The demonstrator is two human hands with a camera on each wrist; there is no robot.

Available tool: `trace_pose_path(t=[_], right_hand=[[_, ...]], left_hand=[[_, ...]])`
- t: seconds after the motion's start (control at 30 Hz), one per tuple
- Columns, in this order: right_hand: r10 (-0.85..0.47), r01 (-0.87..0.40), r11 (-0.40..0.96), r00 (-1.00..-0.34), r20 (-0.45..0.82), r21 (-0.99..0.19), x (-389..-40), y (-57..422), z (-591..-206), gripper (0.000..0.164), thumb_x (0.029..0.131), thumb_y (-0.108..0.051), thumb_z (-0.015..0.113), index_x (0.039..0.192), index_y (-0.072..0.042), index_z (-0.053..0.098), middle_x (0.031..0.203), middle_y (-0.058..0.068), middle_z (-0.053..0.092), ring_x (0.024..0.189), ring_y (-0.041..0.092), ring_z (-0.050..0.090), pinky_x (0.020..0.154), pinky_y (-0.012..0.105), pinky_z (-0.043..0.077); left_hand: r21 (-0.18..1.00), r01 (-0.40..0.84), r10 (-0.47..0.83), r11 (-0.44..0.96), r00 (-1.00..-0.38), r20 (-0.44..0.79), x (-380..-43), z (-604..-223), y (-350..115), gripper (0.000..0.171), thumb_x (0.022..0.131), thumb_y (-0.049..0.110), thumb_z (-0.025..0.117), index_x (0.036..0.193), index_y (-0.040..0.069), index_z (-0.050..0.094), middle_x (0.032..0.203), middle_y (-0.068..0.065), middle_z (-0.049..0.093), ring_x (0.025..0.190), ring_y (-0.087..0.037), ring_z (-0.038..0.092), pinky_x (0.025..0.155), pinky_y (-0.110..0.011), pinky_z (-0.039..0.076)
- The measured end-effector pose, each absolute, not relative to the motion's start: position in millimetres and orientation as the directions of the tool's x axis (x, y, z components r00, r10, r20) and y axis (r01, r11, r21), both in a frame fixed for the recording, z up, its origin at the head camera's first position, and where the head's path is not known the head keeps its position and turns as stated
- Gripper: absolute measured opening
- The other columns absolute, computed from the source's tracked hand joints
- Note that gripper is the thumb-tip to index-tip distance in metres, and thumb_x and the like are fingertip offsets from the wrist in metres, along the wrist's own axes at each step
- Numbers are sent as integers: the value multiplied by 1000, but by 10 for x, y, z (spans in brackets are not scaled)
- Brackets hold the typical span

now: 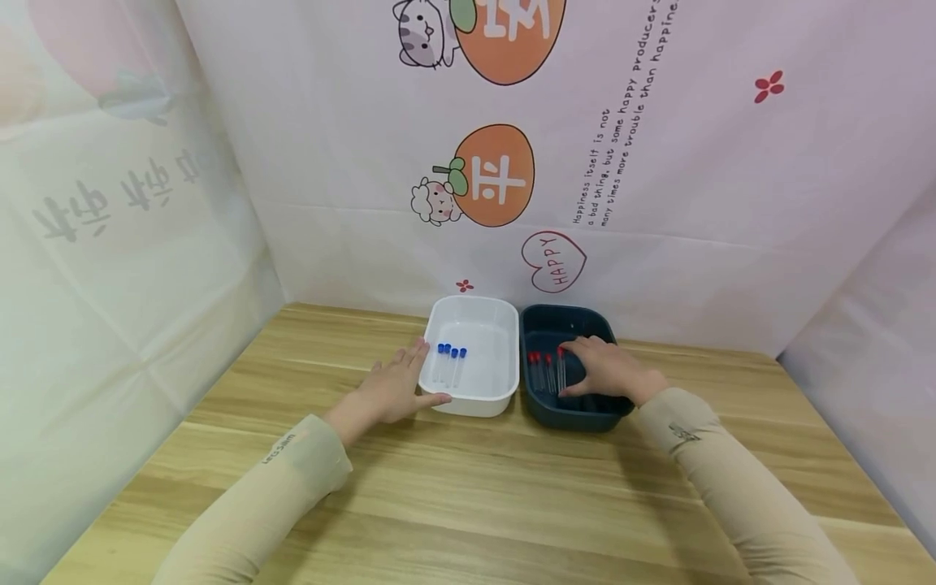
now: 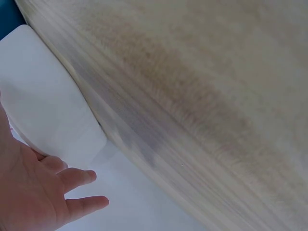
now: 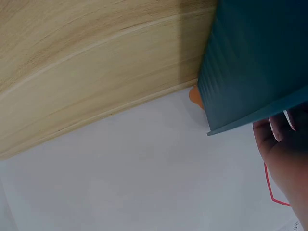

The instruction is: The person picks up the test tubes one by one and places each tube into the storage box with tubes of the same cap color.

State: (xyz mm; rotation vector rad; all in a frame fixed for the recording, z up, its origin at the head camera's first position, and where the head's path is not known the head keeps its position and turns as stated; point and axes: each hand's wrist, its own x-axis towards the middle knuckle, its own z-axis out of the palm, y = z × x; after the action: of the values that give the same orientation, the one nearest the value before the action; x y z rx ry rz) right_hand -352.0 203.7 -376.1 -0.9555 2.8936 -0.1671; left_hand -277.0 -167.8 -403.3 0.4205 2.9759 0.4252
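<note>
A white plastic bin [image 1: 479,305] holds several clear tubes with blue caps [image 1: 454,353], lying side by side. My left hand [image 1: 391,387] rests against its left side, fingers extended along the wall and thumb at the near rim. The left wrist view shows this hand [image 2: 36,187] beside the bin's white wall [image 2: 48,96]. Inside the dark blue bin [image 1: 578,421], several red-capped tubes [image 1: 537,372] lie in a row. There my right hand [image 1: 605,370] holds the rightmost red-capped tube [image 1: 561,372] between thumb and fingers, at its two ends. In the right wrist view, the dark bin's wall [image 3: 255,62] partly hides this hand [image 3: 288,154].
Both bins stand side by side near the back edge of the wooden table [image 1: 453,504]. A printed cloth [image 1: 351,146] hangs right behind them, and more cloth covers the left and right sides.
</note>
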Motion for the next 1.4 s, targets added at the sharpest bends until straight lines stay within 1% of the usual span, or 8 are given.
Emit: trace_pose_path(t=[0.13, 0.27, 0.47, 0.63, 0.87, 1.4], right_hand=[[-595, -584, 801, -800, -70, -133, -3548, 2012, -3766, 87, 83, -48, 84, 144, 6, 52, 145, 34, 48, 133, 53, 44, 107, 64, 39], [-587, -575, 809, -802, -110, -119, -3589, 1989, -3784, 89, 83, -51, 83, 143, 6, 53, 144, 34, 49, 135, 56, 41, 108, 65, 38], [-565, -555, 825, -806, -177, -106, -3658, 1977, -3841, 92, 82, -54, 82, 145, 5, 52, 146, 33, 47, 137, 56, 38, 109, 64, 37], [-557, -549, 830, -806, -202, -101, -3682, 1977, -3857, 92, 83, -54, 82, 146, 4, 51, 147, 33, 46, 136, 54, 40, 108, 64, 38], [-541, -528, 841, -810, -225, -120, -3680, 1981, -3852, 89, 84, -49, 83, 147, 2, 50, 148, 32, 44, 136, 53, 40, 107, 65, 39], [-548, -525, 837, -799, -250, -155, -3763, 1928, -3899, 89, 83, -49, 84, 148, 1, 51, 147, 31, 45, 134, 51, 42, 106, 64, 41]], left_hand=[[285, 256, 284, 924, -957, -62, -2783, -4047, -1685, 111, 92, 76, 53, 164, 2, 11, 171, -12, 8, 153, -42, 18, 117, -69, 17], [278, 257, 284, 926, -957, -62, -2794, -4057, -1690, 112, 91, 77, 53, 164, 3, 11, 171, -13, 8, 153, -42, 18, 117, -69, 17], [293, 254, 283, 922, -957, -60, -2780, -4059, -1677, 112, 91, 77, 54, 164, 3, 11, 171, -13, 8, 153, -41, 18, 117, -69, 17], [292, 254, 282, 922, -958, -58, -2766, -4058, -1679, 112, 91, 76, 53, 164, 3, 11, 170, -13, 8, 153, -41, 18, 117, -69, 16], [286, 259, 285, 923, -957, -53, -2767, -4049, -1682, 111, 91, 76, 54, 164, 3, 12, 171, -13, 9, 153, -41, 18, 117, -69, 17], [290, 254, 283, 923, -957, -61, -2788, -4074, -1689, 111, 92, 76, 54, 164, 3, 11, 171, -12, 8, 153, -41, 18, 116, -70, 18]])
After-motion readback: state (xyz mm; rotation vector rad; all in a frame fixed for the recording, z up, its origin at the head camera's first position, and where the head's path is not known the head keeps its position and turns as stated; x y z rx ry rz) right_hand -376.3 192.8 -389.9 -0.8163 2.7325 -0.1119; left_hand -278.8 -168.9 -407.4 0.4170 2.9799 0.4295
